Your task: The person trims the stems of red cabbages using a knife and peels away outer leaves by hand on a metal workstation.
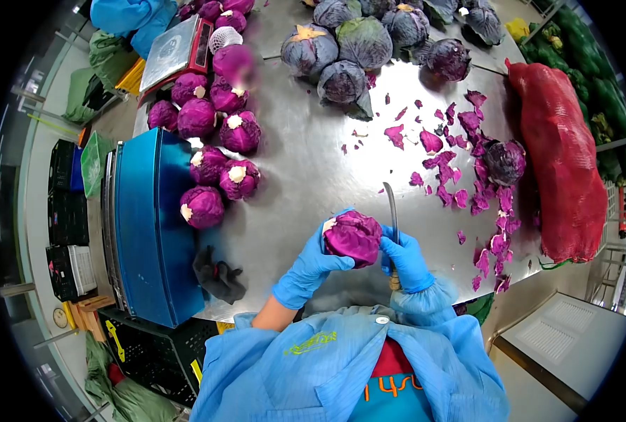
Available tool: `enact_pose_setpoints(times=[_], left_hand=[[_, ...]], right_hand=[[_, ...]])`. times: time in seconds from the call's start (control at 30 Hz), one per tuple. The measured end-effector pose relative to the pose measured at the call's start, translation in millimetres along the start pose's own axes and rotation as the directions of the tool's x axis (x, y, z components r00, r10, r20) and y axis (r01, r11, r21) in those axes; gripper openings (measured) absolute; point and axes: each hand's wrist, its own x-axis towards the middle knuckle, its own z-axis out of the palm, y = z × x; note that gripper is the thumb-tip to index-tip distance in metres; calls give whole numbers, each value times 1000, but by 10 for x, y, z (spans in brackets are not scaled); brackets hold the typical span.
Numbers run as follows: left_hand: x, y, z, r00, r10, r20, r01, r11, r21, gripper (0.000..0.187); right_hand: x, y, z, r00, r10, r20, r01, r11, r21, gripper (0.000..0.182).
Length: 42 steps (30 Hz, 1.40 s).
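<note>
My left hand (311, 268), in a blue glove, holds a trimmed purple cabbage (353, 239) from its left side, with the pale stem end facing upper left. In my right hand (406, 261), also gloved, is a knife (393, 211) with a curved blade pointing up and away from me. The right fingers are wrapped round its handle and lie close against the cabbage's right side. Both hands are over the near edge of the metal table (295, 155).
Trimmed cabbages (240, 132) stand at the left near a scale (176, 53) and blue crates (155, 225). Untrimmed cabbages (364, 43) sit at the far side. Leaf scraps (445, 165), a dark cabbage (505, 162) and a red net sack (556, 162) lie right. A dark cloth (218, 276) lies near left.
</note>
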Motion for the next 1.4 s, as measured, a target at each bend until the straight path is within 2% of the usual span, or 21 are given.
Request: enact_pose_setpoints(times=[0.1,0.2,0.3,0.4,0.43,0.53,0.57,0.67,0.7,0.8,0.83,0.87,0.93,0.97,1.03,1.13,1.2,1.27,1.37,1.4], left_hand=[[-4,-90,-70,999,15,-37,-15,1000,10,99],[-90,-1,-9,974,-219,-56,195,939,-283,95],[-117,-172,-13,966,-236,-108,173,897,-406,93],[-121,-307,-206,971,-207,115,219,597,-772,94],[-90,-331,-242,966,-160,201,255,499,-828,100],[-61,-303,-278,960,-76,268,278,321,-905,105],[-59,-310,-316,968,-74,242,252,335,-908,107],[-61,-381,-414,968,-12,250,243,285,-927,106],[-67,-381,-421,969,-11,247,241,272,-932,105],[-69,-243,-356,980,-91,177,195,257,-947,101],[-67,-204,-328,984,-120,132,159,251,-955,98],[-51,-186,-308,985,-148,92,127,246,-961,96],[7,-246,-336,983,-179,-38,30,367,-930,89],[32,-292,-363,977,-186,-108,-19,425,-905,86],[79,-380,-440,953,-274,-132,-10,405,-914,81],[91,-431,-431,921,-357,-155,8,417,-909,74],[79,-438,-391,898,-390,-203,12,484,-875,70],[57,-436,-318,866,-409,-288,13,593,-805,66],[29,-441,-213,841,-440,-314,71,666,-742,70],[5,-425,-182,848,-426,-315,138,751,-646,67]], right_hand=[[-55,-137,64,983,-141,-120,122,981,-153,56],[6,-57,4,909,-414,50,416,888,-196,64],[-5,-59,175,851,-503,149,524,800,-293,66],[71,-50,257,951,-310,12,310,946,-93,64],[134,-18,251,972,-224,-78,222,975,-33,55],[459,499,60,993,-68,-92,82,984,156,45],[467,626,43,1000,-24,-19,26,995,97,39],[387,994,65,971,150,186,-161,986,41,38],[348,1016,71,974,124,189,-140,987,77,37],[575,1156,-323,987,-146,-61,143,988,-58,38],[648,1097,-457,921,-277,-273,262,961,-90,38],[731,998,-619,791,-394,-468,369,917,-149,39],[766,742,-1001,689,-453,-566,407,888,-215,40],[751,662,-1052,720,-450,-528,353,893,-280,41],[555,401,-1038,781,-423,-460,241,883,-403,44],[356,292,-616,894,-360,-268,219,872,-439,49],[366,328,-349,932,-305,-195,220,905,-364,53],[395,387,-123,952,-284,-110,235,915,-329,58],[478,419,85,951,-308,28,298,889,-347,64],[502,414,112,947,-310,78,317,878,-358,66]])
